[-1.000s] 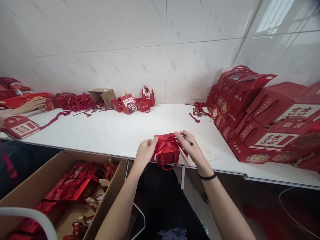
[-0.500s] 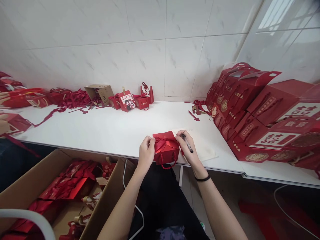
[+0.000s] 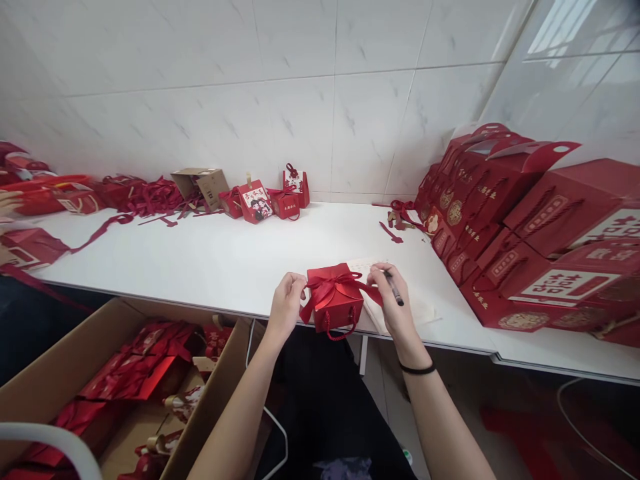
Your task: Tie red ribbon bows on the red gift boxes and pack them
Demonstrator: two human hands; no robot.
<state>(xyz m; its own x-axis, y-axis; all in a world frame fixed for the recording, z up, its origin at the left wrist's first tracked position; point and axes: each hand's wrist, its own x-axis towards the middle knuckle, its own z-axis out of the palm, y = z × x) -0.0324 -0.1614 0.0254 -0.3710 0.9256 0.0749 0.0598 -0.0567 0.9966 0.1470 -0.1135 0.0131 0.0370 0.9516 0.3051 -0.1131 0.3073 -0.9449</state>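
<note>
A small red gift box (image 3: pixel 339 316) with a rope handle stands at the table's front edge. Across its top a red ribbon (image 3: pixel 327 288) is tied in a bow. My left hand (image 3: pixel 287 301) is closed at the bow's left side, pinching the ribbon there. On the other side my right hand (image 3: pixel 393 293) grips the ribbon's right tail, which stretches out from the bow. A black pen (image 3: pixel 394 288) is tucked in the same right hand. Partly under the box and right hand lies a sheet of paper (image 3: pixel 417 312) with handwriting.
Large red gift boxes (image 3: pixel 520 227) are stacked at the right. Small decorated boxes (image 3: pixel 257 202), an open cardboard box (image 3: pixel 203 187) and loose ribbons (image 3: pixel 155 195) line the wall. Below left, a big carton (image 3: pixel 220 373) holds ribboned boxes. Another person's hand (image 3: pixel 7 250) shows at far left.
My hands have moved apart, the right one outward with the ribbon tail, and the bow is drawn wider across the box. The view has shifted slightly.
</note>
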